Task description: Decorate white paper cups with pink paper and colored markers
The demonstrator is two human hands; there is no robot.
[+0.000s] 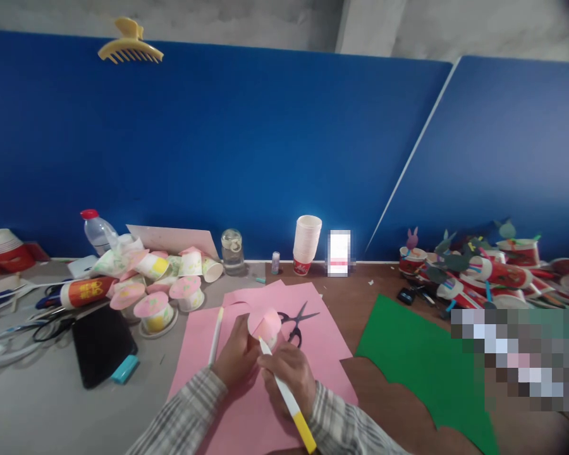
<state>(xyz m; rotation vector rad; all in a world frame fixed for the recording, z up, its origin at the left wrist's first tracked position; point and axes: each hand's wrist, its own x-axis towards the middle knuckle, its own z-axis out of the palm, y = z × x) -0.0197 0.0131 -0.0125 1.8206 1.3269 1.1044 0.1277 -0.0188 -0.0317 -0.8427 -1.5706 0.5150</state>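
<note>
White marker with yellow end (287, 396), held at small pink-topped paper cup (264, 323)

The marker is gripped in the right hand (291, 374), its barrel clasped by closed fingers and its tip pointed at the cup; whether the two are touching cannot be told. The cup is clasped by the left hand (239, 354) from its left side, some fingers hidden. Both are held above overlapping pink paper sheets (332, 373), spread over the middle of the desk (38, 404).

On the sheets: black-handled metal scissors (298, 320), blades parted, laid just beyond the right hand; one slim white pen with pale yellow tip (215, 335), placed at their left edge.

Right side of desk: green paper sheet (417, 360), one edge scalloped; behind it, toward the far right corner, heaped red paper cups (507, 278).

Far edge: lidded clear glass jar (232, 256); stacked white paper cups, red at the base (308, 240).

Left side: grouped pink-topped cups (152, 304); flat black rectangular device (103, 344), touched by a turquoise block (125, 369).
</note>
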